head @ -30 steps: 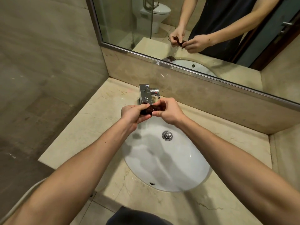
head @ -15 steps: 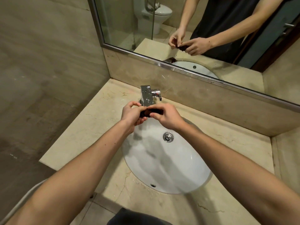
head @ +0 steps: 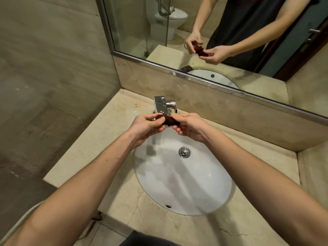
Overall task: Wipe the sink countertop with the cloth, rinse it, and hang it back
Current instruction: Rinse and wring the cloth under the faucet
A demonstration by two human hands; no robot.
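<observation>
Both hands hold a small dark brown cloth [head: 170,120] above the back rim of the white sink [head: 182,176], just in front of the chrome faucet [head: 162,105]. The left hand [head: 148,126] pinches its left end, the right hand [head: 190,126] its right end; the beige counter [head: 85,151] surrounds the basin.
</observation>
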